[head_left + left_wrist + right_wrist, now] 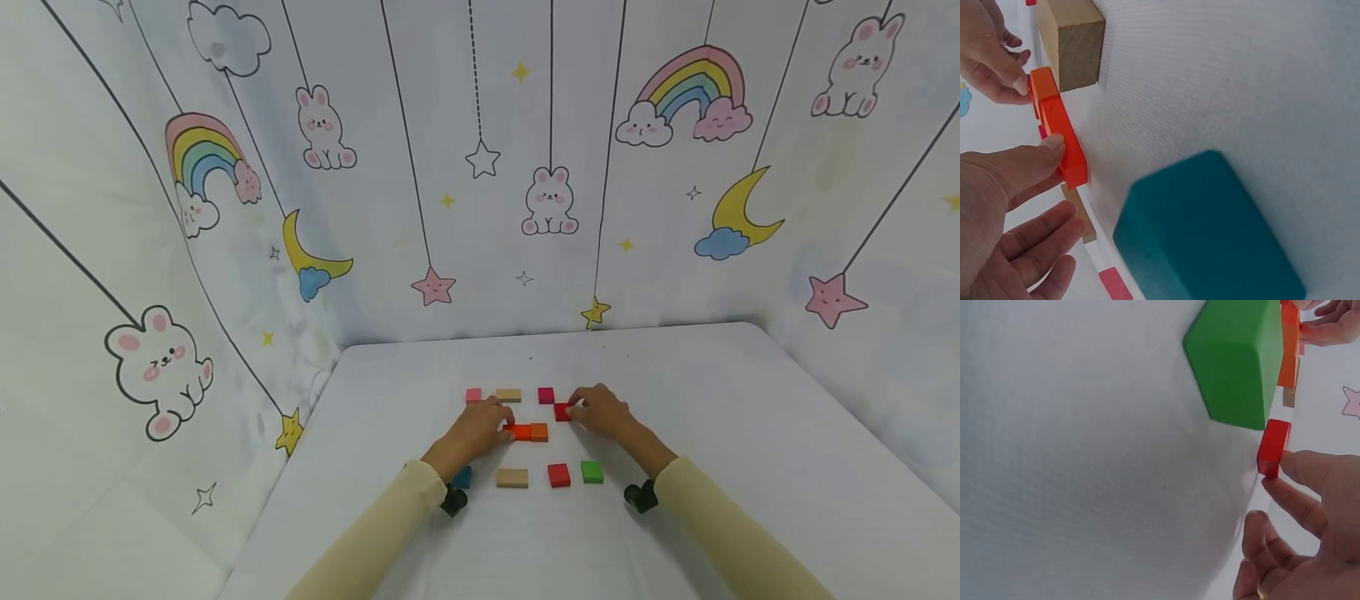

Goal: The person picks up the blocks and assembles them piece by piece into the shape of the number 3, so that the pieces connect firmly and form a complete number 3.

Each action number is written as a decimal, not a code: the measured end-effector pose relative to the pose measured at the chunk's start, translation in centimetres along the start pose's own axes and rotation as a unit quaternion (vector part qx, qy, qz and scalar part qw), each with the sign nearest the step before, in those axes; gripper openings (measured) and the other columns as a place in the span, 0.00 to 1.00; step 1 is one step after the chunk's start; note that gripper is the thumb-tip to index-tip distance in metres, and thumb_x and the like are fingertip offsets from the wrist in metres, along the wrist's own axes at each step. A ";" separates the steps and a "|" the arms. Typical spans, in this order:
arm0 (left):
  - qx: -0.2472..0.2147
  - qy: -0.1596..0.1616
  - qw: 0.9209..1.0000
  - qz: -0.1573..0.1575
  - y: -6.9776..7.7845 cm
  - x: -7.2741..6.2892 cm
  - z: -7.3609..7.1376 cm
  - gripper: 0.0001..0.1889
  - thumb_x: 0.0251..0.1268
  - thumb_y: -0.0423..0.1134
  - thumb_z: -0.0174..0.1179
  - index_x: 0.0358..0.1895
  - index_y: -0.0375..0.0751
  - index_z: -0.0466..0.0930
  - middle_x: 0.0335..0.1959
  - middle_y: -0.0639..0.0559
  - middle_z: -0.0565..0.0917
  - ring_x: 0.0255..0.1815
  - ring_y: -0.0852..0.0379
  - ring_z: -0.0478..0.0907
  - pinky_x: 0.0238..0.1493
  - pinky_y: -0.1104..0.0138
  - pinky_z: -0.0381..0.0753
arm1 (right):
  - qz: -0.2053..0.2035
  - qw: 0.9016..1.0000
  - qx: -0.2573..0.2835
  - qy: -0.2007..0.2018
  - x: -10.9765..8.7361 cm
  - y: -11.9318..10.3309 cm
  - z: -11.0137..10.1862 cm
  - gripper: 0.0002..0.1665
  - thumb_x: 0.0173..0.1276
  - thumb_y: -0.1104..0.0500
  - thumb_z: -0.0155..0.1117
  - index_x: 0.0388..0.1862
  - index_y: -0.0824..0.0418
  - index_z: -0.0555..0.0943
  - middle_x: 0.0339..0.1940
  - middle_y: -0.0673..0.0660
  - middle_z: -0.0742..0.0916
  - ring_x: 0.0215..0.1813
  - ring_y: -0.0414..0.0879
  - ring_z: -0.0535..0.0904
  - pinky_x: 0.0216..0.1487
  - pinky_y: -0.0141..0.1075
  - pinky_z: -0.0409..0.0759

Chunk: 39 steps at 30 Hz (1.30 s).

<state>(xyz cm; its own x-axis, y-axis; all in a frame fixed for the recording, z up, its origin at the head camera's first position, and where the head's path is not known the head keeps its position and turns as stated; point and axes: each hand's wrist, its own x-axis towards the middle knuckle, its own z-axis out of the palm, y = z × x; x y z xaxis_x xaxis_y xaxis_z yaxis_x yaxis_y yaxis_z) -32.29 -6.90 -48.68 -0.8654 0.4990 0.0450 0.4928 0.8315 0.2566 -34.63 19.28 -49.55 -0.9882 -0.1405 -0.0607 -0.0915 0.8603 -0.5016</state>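
My left hand (476, 427) pinches a red-orange block (1067, 147) between thumb and index finger, while its other fingers stay loosely bent. That block lies end to end with an orange block (539, 432) on the white table. To the right, my right hand (602, 410) has thumb and index finger at a small red block (1274, 447), pinching its near end. This red block sits just behind and to the right of the orange one. In the head view, the fingers partly cover both pinched blocks.
Behind the hands lie a pink block (473, 395), a plain wooden block (510, 395) and a crimson block (546, 395). Nearer me are a teal block (463, 477), another wooden block (512, 478), a red block (558, 476) and a green block (592, 472). Patterned curtains surround the table.
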 end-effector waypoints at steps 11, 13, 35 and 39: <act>-0.003 -0.002 1.000 -0.002 -0.1 0.0 0.0 0.12 0.72 0.47 0.70 0.53 0.48 0.88 0.52 0.48 0.84 0.52 0.52 0.80 0.61 0.59 0.83 | -0.008 1.000 0.014 0.009 -0.2 -1.0 1.0 0.15 0.75 0.54 0.69 0.55 0.59 0.86 0.51 0.62 0.84 0.54 0.55 0.78 0.55 0.59 0.80; -0.003 -0.001 1.000 -0.002 -0.1 0.1 0.1 0.12 0.71 0.47 0.70 0.52 0.48 0.89 0.51 0.49 0.84 0.52 0.53 0.80 0.60 0.59 0.83 | -0.011 1.000 0.018 0.011 -0.2 -1.2 1.1 0.14 0.74 0.55 0.69 0.54 0.59 0.86 0.50 0.61 0.84 0.53 0.55 0.78 0.53 0.58 0.80; 0.018 0.016 0.999 0.025 -0.1 -0.1 -0.1 0.11 0.71 0.46 0.70 0.51 0.46 0.89 0.53 0.47 0.86 0.55 0.51 0.82 0.61 0.60 0.83 | -0.020 1.000 0.023 0.005 -0.4 -2.6 1.5 0.13 0.73 0.55 0.71 0.51 0.59 0.88 0.51 0.61 0.85 0.52 0.52 0.79 0.49 0.54 0.84; 0.016 0.015 1.000 0.022 -0.1 0.0 0.0 0.12 0.72 0.46 0.70 0.51 0.46 0.89 0.54 0.47 0.86 0.54 0.51 0.82 0.61 0.60 0.83 | -0.018 1.000 0.020 0.003 -0.3 -2.7 1.5 0.13 0.73 0.54 0.72 0.52 0.59 0.88 0.51 0.61 0.84 0.52 0.52 0.79 0.48 0.52 0.84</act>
<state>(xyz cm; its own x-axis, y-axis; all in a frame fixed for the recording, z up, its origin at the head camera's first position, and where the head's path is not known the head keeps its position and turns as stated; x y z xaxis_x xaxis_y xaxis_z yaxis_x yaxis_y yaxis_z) -32.29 -6.98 -48.69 -0.8451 0.5278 0.0848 0.5324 0.8166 0.2230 -33.88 16.29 -49.53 -0.9852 -0.1673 -0.0374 -0.1212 0.8341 -0.5382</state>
